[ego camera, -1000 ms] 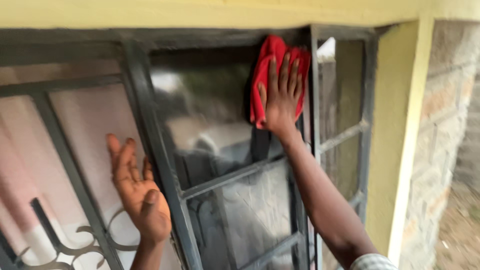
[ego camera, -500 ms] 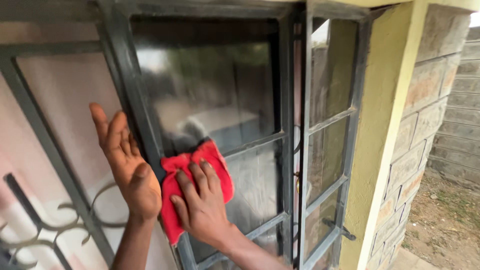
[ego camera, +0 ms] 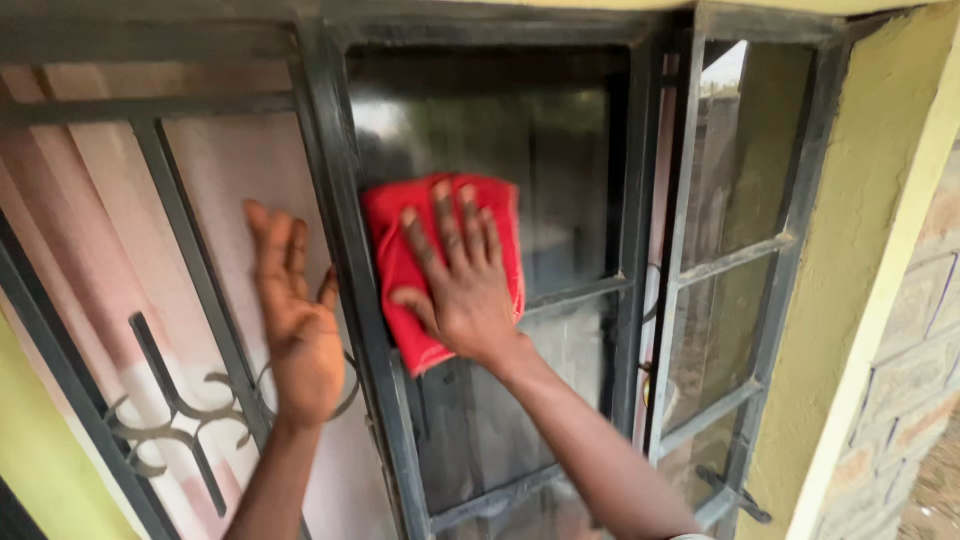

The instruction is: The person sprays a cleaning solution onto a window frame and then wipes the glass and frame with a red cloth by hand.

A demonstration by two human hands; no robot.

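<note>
A yellow wall [ego camera: 850, 300] runs down the right side, with grey stone blocks [ego camera: 915, 380] beyond its edge. Set in it is a window with a dark metal frame [ego camera: 345, 250] whose upright bar splits the view. To the left of that bar, a pale pink curtain [ego camera: 230, 170] shows behind the glass and a curled metal grille [ego camera: 175, 420]. To the right lies a dusty glass pane [ego camera: 540, 170], and further right an opened casement [ego camera: 740, 250] stands at an angle.

The red cloth [ego camera: 400, 250] lies flat against the glass pane, just right of the upright bar, above a horizontal crossbar. The right hand [ego camera: 460, 280] presses on it with fingers spread, its grip released, not clenched. The left hand [ego camera: 295, 320] rests open and flat on the left pane beside the bar, holding nothing.
</note>
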